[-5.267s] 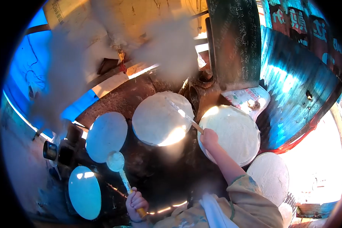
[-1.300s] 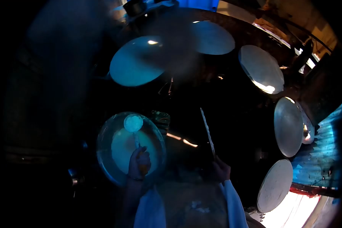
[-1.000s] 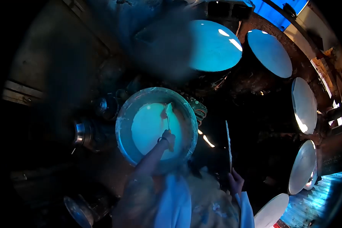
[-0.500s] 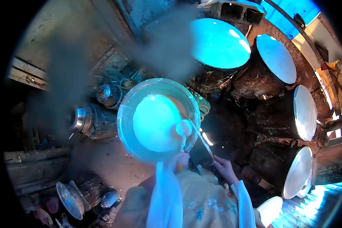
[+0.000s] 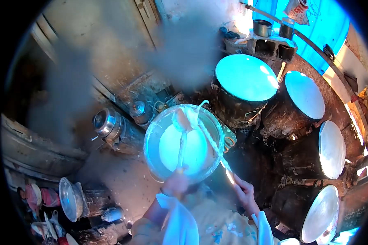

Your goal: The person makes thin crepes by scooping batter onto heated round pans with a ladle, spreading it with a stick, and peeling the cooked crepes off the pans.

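Toward the far side of the basin [image 5: 152, 143], the ladle [image 5: 180, 119] gripped in your left hand [image 5: 176, 183] and stick [image 5: 212, 143] in your right hand [image 5: 244, 192] have just shifted, leaving neither hand free.

A round, white-coated ladle [image 5: 182, 136] and a thin, white-smeared stick [image 5: 212, 143] slant above a round bluish basin [image 5: 151, 149] holding pale liquid [image 5: 197, 151], the stick crossing its right rim.

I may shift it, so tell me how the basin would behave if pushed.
The basin is probably heavy, given the broad pool of pale mixture inside. That would likely slosh, its surface looking smooth and fluid, though the wall above it might contain gentle movement.
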Demonstrator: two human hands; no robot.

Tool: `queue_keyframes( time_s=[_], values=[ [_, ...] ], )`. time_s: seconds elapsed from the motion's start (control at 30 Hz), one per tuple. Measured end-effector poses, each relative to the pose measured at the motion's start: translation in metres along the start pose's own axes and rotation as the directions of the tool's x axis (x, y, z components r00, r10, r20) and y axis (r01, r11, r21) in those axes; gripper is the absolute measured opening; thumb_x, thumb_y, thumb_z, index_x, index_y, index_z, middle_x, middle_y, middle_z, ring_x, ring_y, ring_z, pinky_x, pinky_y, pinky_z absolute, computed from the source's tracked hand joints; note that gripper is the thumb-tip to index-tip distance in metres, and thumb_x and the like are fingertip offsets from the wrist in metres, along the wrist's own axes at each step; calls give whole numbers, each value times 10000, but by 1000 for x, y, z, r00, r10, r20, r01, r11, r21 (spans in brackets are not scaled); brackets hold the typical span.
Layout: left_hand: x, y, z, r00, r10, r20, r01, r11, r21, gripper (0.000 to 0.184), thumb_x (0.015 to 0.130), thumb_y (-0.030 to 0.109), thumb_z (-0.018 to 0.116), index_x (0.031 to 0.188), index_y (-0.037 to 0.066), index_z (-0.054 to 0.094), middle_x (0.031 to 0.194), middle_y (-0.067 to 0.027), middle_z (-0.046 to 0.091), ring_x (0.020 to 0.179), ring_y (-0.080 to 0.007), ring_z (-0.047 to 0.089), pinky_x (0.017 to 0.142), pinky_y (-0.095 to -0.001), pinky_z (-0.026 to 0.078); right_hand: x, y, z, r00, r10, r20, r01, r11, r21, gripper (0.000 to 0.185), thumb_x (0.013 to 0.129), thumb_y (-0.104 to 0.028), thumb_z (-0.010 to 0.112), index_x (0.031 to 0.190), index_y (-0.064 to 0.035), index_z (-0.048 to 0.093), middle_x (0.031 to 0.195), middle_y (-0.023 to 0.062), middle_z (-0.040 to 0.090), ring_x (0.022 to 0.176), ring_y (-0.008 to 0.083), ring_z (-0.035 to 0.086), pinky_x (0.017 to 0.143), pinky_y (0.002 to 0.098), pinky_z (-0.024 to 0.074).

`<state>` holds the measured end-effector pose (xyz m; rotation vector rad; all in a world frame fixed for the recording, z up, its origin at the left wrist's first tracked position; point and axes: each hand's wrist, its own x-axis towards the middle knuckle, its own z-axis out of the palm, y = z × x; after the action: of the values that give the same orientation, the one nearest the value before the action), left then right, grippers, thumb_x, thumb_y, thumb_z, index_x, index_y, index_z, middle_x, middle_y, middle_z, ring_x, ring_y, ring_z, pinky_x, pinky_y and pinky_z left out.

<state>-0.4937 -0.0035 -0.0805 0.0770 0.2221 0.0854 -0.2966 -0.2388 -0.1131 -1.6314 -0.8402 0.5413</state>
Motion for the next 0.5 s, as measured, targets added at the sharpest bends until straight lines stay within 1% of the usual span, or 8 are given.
queue_keyframes(
  time_s=[0.13, 0.17, 0.2, 0.27, 0.33, 0.4, 0.47, 0.5],
  values=[
    [15, 33, -17, 987, -101, -122, 73, 972, -222, 222, 916, 58, 372, 1125, 81, 443, 526, 45, 332, 363, -9, 303, 322, -150, 299, 25, -11, 8, 995, 88, -37, -88, 996, -8, 384, 824, -118, 596, 1201, -69, 541, 808, 110, 621, 719, 140, 566, 701, 268, 444],
    [20, 36, -5, 971, -137, -195, 100, 976, -192, 204, 915, 55, 364, 1096, 55, 458, 529, 45, 334, 379, -14, 320, 336, -157, 315, 34, -34, 4, 993, 119, 1, -119, 989, -87, 378, 833, -99, 581, 1208, -76, 538, 814, 125, 622, 720, 150, 568, 696, 276, 451],
    [26, 42, -16, 962, -207, -180, 158, 955, -252, 220, 911, 59, 375, 1114, 58, 459, 537, 41, 340, 393, -19, 334, 355, -168, 334, 41, -46, 5, 988, 134, -80, -141, 986, -88, 378, 833, -99, 581, 1208, -76, 538, 814, 125, 622, 720, 150, 568, 696, 276, 451],
    [42, 48, -25, 934, -331, -132, 283, 915, -287, 270, 903, 74, 395, 1166, 66, 452, 551, 33, 343, 410, -32, 346, 366, -185, 341, 47, -57, 3, 964, 265, 3, -260, 942, 213, 351, 860, -227, 578, 1159, -43, 573, 938, 45, 658, 797, 131, 602, 714, 244, 467],
    [65, 53, -26, 873, -487, -36, 471, 860, -194, 283, 932, 141, 387, 1209, 154, 443, 582, 35, 336, 429, -41, 334, 377, -187, 308, 38, -18, 6, 998, 3, -70, 7, 990, 141, 367, 881, -218, 525, 1242, -153, 506, 912, 159, 606, 748, 211, 610, 687, 350, 483],
    [97, 50, 4, 778, -627, -48, 617, 776, -130, 306, 916, 103, 369, 1199, 192, 443, 549, 34, 323, 392, -42, 312, 356, -186, 311, 32, -23, -4, 927, 363, -96, -374, 914, -158, 370, 886, -271, 504, 1249, -202, 496, 882, 147, 588, 709, 278, 604, 643, 391, 481],
    [131, 41, 34, 730, -678, -79, 680, 733, -7, 318, 908, 70, 355, 1182, 208, 437, 533, 34, 311, 367, -33, 295, 334, -179, 301, 21, -32, -16, 871, 384, -307, -441, 886, -145, 374, 873, -272, 520, 1244, -229, 502, 778, 130, 544, 646, 313, 567, 581, 406, 463],
    [149, 32, 50, 712, -701, -30, 700, 707, 102, 296, 908, 63, 353, 1178, 166, 419, 530, 32, 316, 362, -23, 309, 333, -168, 310, 15, -30, -22, 846, 348, -404, -435, 889, -145, 406, 849, -243, 560, 1249, -237, 495, 705, 119, 479, 588, 291, 533, 530, 396, 440]
  ],
)
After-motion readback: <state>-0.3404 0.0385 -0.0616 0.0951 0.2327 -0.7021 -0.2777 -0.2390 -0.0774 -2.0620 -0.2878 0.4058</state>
